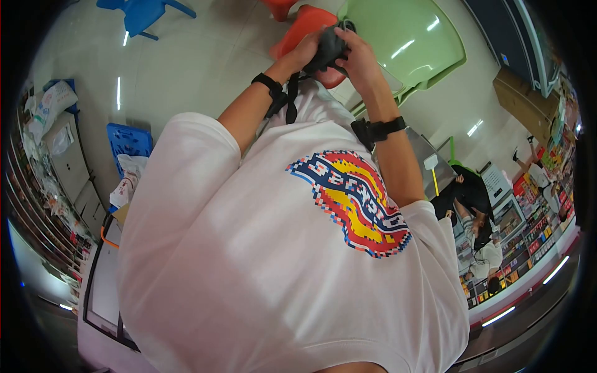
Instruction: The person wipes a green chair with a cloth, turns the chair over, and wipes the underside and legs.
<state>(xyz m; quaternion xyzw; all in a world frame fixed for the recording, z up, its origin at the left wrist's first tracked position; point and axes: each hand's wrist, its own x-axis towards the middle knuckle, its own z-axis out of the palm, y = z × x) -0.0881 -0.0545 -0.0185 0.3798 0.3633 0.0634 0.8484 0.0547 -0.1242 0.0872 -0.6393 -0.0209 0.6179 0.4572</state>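
Both my hands are out in front of my body, at the top of the head view. Between them is a dark grey, rounded object (pixel 328 51) whose kind I cannot make out. My left hand (pixel 305 52) grips it from the left, its fingers partly hidden behind it. From the right, my right hand (pixel 359 55) closes on the same object, with bent fingers near its top. A black strap (pixel 292 99) hangs beside my left wrist. Black bands with small boxes sit on my left wrist (pixel 272 89) and right forearm (pixel 378 129).
Just beyond my hands stand a red stool (pixel 300 30) and a green plastic chair (pixel 413 43). A blue chair (pixel 142 13) is at the upper left, a blue plastic seat (pixel 129 142) at left. On the right are a cardboard box (pixel 522 96), people (pixel 476 199) and stocked shelves (pixel 528 252).
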